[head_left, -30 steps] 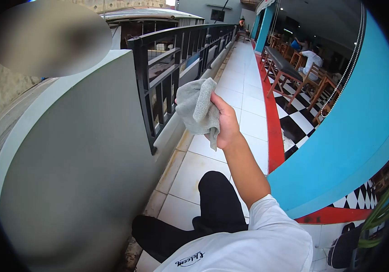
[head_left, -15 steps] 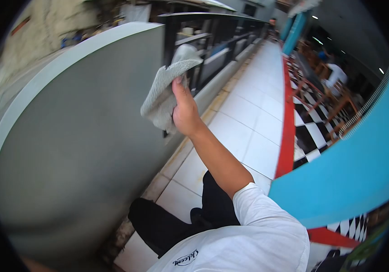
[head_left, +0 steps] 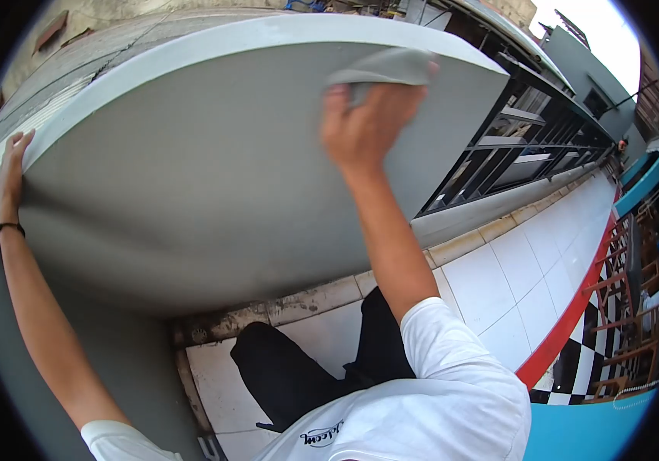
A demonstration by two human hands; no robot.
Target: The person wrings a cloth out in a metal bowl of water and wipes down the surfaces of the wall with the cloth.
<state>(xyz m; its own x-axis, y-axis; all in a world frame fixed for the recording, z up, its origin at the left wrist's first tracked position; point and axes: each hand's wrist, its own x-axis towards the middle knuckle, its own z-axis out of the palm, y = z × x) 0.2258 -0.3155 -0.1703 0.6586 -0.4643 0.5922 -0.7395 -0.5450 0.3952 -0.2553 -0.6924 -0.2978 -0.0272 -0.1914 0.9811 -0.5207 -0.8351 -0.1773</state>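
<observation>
My right hand (head_left: 372, 127) is closed on a grey cloth (head_left: 387, 67), which lies against the upper part of the grey wall (head_left: 191, 161), just below its pale top ledge (head_left: 268, 32). Motion blurs the cloth and the fingers a little. At the far left, my left hand (head_left: 13, 165) rests on the ledge near the wall's corner. Its fingers stretch over the edge and hold nothing, and a dark band (head_left: 11, 227) circles the wrist.
A black metal railing (head_left: 525, 146) continues the wall to the right. White floor tiles (head_left: 506, 284) run along its foot, bordered by a red strip (head_left: 567, 334). Wooden chairs (head_left: 625, 330) and a seated person (head_left: 658, 296) are at far right, above a blue partition (head_left: 583, 430).
The view has swung left toward the wall. My right hand has brought the cloth from the air near the railing to the wall. My left hand has come into view on the ledge.
</observation>
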